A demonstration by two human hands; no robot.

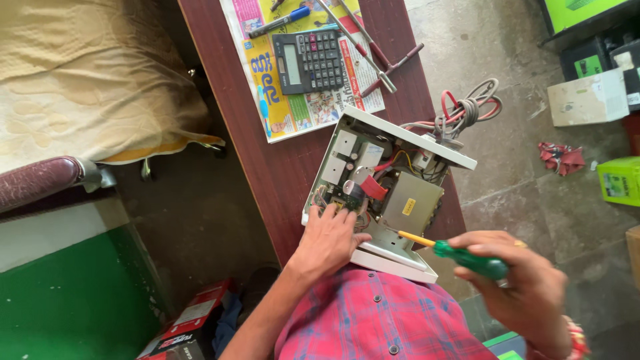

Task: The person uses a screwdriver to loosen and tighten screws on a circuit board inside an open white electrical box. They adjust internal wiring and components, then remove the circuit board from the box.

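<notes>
An opened white electrical box lies on a dark red table, showing a grey metal block, a red part, wires and circuit boards inside. My left hand rests on the box's near left corner, fingers spread over the small components there. My right hand grips a screwdriver with a green handle and yellow shaft. Its tip points left at the inside of the box, near the grey block.
A black calculator, a blue pen and red-handled tools lie on a newspaper at the table's far end. A bundle of cables hangs off the right edge. Boxes stand on the floor at right; a cloth-covered seat is at left.
</notes>
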